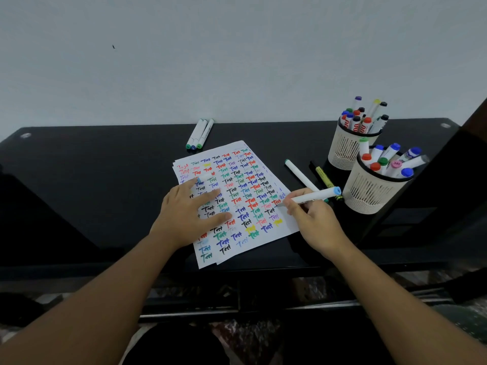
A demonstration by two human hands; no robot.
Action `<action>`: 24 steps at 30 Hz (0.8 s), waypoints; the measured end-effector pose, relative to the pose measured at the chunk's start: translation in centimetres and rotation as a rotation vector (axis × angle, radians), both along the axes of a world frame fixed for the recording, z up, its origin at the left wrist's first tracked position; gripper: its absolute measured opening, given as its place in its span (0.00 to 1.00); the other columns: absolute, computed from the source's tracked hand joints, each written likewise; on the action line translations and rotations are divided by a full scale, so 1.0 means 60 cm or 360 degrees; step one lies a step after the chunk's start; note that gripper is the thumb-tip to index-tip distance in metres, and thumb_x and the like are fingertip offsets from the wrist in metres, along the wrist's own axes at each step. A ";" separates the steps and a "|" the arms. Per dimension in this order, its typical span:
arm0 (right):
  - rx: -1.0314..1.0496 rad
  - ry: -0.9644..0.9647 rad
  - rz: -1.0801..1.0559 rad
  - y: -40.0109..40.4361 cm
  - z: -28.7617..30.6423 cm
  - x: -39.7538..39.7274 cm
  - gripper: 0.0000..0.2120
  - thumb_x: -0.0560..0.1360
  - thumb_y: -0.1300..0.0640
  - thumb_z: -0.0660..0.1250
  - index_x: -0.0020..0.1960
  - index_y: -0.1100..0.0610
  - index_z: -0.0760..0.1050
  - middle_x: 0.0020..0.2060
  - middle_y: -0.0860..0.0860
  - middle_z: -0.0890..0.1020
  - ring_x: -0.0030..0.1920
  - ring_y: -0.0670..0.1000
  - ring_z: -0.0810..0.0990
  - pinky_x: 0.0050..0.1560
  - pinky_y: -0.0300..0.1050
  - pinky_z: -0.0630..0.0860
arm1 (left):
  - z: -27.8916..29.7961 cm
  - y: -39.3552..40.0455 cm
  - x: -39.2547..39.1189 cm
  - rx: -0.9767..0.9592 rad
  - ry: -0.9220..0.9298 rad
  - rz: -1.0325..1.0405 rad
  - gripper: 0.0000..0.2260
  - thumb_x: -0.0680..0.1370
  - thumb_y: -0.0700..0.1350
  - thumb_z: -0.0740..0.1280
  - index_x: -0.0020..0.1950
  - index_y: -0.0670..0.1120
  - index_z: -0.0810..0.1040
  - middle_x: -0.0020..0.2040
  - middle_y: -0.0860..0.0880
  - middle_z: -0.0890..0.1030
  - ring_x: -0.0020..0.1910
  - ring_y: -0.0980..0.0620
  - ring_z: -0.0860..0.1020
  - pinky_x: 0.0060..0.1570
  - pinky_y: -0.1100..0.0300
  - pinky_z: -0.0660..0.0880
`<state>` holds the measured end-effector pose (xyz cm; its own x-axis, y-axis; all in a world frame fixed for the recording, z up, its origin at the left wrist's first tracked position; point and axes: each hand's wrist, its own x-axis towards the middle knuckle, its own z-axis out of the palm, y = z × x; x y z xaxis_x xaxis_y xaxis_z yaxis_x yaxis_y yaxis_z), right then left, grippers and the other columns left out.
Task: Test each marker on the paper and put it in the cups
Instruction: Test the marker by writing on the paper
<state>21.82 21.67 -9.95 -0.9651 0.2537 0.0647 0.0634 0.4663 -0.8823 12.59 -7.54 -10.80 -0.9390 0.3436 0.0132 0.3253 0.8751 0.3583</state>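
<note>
With our left hand (193, 214) spread flat on the white paper sheet crowded with coloured test words (238, 222) and our right hand (312, 214) gripping the light-blue-ended white marker (315, 196) at its right margin, we risk marking the black table (92, 185) or nudging the near cream mesh cup (369, 193).

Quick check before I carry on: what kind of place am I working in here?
Probably a home or office desk set against a plain wall: a glossy black table, sheets of paper covered in colored "Test" marks, and two mesh cups full of markers. The right hand holds a marker.
</note>
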 end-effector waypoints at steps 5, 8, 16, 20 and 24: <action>-0.0020 0.0035 -0.0026 -0.002 0.005 0.008 0.07 0.83 0.46 0.67 0.49 0.47 0.78 0.36 0.52 0.83 0.37 0.58 0.77 0.38 0.53 0.77 | 0.000 0.001 0.000 -0.0006 -0.0012 0.0008 0.42 0.64 0.85 0.51 0.75 0.69 0.66 0.82 0.54 0.54 0.80 0.47 0.50 0.79 0.42 0.50; -0.0039 0.0042 -0.0049 -0.003 0.006 0.006 0.06 0.83 0.46 0.67 0.50 0.46 0.78 0.39 0.56 0.83 0.41 0.62 0.79 0.42 0.59 0.78 | 0.001 0.000 -0.001 -0.0020 -0.0003 0.0002 0.43 0.64 0.85 0.51 0.75 0.69 0.66 0.82 0.54 0.54 0.80 0.47 0.51 0.78 0.41 0.50; 0.0040 0.0021 -0.0059 -0.001 0.001 0.002 0.06 0.83 0.46 0.66 0.51 0.46 0.78 0.37 0.49 0.83 0.38 0.52 0.80 0.42 0.52 0.78 | 0.000 0.000 -0.002 -0.0026 0.0016 -0.0007 0.43 0.64 0.85 0.50 0.76 0.68 0.66 0.81 0.53 0.56 0.79 0.47 0.52 0.78 0.42 0.51; 0.0040 0.0037 -0.0092 -0.001 -0.001 0.001 0.06 0.83 0.46 0.66 0.50 0.46 0.77 0.37 0.55 0.82 0.38 0.58 0.79 0.41 0.58 0.78 | -0.001 0.001 -0.003 -0.0025 0.0016 -0.0010 0.43 0.65 0.85 0.50 0.76 0.68 0.65 0.81 0.53 0.56 0.79 0.47 0.52 0.78 0.42 0.51; 0.0041 0.0029 -0.0079 -0.002 0.000 0.000 0.06 0.83 0.45 0.66 0.51 0.46 0.77 0.39 0.53 0.83 0.42 0.57 0.81 0.44 0.57 0.80 | -0.001 -0.001 -0.002 -0.0033 0.0016 -0.0017 0.42 0.66 0.84 0.51 0.76 0.68 0.65 0.81 0.53 0.56 0.79 0.47 0.52 0.78 0.42 0.51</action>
<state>21.85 21.56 -9.96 -0.9499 0.2995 0.0895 0.0710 0.4854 -0.8714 12.46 -7.62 -10.84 -0.9351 0.3542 0.0153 0.3383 0.8786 0.3371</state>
